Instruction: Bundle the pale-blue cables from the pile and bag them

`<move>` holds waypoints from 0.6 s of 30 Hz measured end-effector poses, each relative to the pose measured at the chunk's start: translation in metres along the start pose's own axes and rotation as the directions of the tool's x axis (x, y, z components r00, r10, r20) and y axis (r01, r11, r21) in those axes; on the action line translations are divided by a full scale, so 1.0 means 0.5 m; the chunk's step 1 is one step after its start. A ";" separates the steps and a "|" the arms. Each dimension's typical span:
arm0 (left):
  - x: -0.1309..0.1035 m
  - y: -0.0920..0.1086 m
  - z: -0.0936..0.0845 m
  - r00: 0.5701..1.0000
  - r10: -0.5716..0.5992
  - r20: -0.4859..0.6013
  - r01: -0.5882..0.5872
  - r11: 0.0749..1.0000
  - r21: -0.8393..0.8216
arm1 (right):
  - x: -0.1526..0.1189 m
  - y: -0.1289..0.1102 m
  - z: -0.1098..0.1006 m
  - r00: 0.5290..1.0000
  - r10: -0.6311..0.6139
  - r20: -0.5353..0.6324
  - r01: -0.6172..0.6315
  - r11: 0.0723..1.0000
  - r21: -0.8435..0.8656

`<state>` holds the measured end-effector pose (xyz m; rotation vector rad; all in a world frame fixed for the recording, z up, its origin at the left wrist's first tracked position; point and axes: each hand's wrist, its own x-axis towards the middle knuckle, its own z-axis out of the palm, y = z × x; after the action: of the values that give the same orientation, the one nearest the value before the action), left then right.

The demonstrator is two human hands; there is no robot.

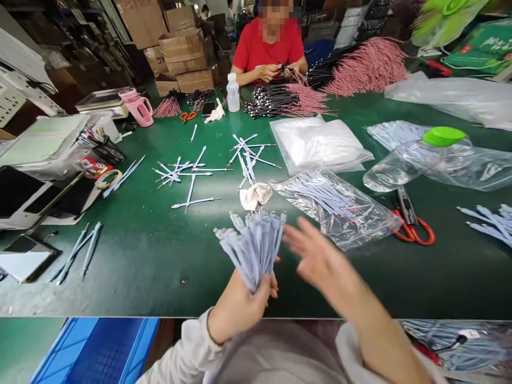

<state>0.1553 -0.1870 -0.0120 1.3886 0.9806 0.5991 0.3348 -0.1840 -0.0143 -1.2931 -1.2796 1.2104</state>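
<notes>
A thick bundle of light-blue cable pieces (pixel 256 245) stands fanned out in my left hand (pixel 242 304), whose fingers wrap round its lower end near the table's front edge. Just right of the bundle is my right hand (pixel 316 256), slightly blurred, with its fingers spread and nothing in them. Beyond the bundle lies a crumpled white cloth (pixel 255 196). Loose light-blue pieces (pixel 248 160) lie in crossed piles behind the cloth and to its left. Right of the cloth, a clear bag (pixel 332 205) holds more light-blue pieces.
Red-handled scissors (pixel 424 232), a box cutter (pixel 406 205) and a clear green-lidded bottle (pixel 400 165) lie at the right. A stack of clear bags (pixel 320 144) is farther back. Across the green table (pixel 152 240), a person in red handles black cables. A white bottle (pixel 232 93) stands there.
</notes>
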 end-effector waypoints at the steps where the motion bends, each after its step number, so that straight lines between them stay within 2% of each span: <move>1: 0.006 0.002 0.010 0.996 0.032 -0.082 -0.025 0.996 0.085 | -0.019 -0.002 0.026 0.994 0.025 0.105 -0.023 1.000 -0.021; 2: 0.011 0.004 0.021 0.988 0.070 -0.136 -0.048 0.986 0.160 | -0.032 -0.003 0.050 0.992 0.030 0.119 -0.024 0.998 -0.057; 4: 0.017 0.004 0.040 0.977 0.124 -0.173 -0.077 0.964 0.255 | -0.037 -0.005 0.084 0.998 0.042 -0.050 -0.044 0.998 -0.051; 6: 0.018 0.002 0.046 0.984 0.108 -0.140 -0.069 0.964 0.257 | -0.026 -0.003 0.090 0.977 0.102 -0.186 -0.083 0.991 0.107; 7: 0.016 0.001 0.042 0.995 0.070 -0.074 -0.053 0.978 0.202 | -0.020 -0.001 0.085 0.973 0.155 -0.169 -0.113 0.966 0.233; 9: 0.011 0.000 0.024 0.988 -0.043 0.146 0.046 0.999 -0.018 | -0.014 0.002 0.068 0.972 0.233 0.029 -0.220 0.859 0.461; 11: 0.005 0.002 0.002 0.912 -0.094 0.400 0.199 0.953 -0.228 | -0.021 0.001 0.058 0.937 0.225 0.268 -0.342 0.755 0.560; 13: -0.002 0.003 -0.008 0.831 -0.116 0.544 0.319 0.901 -0.296 | -0.034 -0.001 0.059 0.891 0.209 0.402 -0.415 0.734 0.537; 15: -0.013 0.000 -0.005 0.790 -0.155 0.593 0.397 0.867 -0.302 | -0.049 -0.001 0.067 0.868 0.262 0.422 -0.453 0.768 0.453; 16: -0.020 -0.003 0.002 0.792 -0.166 0.587 0.415 0.852 -0.319 | -0.056 0.002 0.071 0.856 0.317 0.409 -0.480 0.781 0.399; 18: -0.036 -0.015 0.018 0.852 -0.158 0.499 0.389 0.829 -0.402 | -0.072 0.011 0.076 0.830 0.428 0.357 -0.541 0.773 0.331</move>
<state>0.1525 -0.2077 -0.0161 0.8392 0.5813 0.2521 0.2985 -0.2211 -0.0222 -1.1985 -0.7876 1.9697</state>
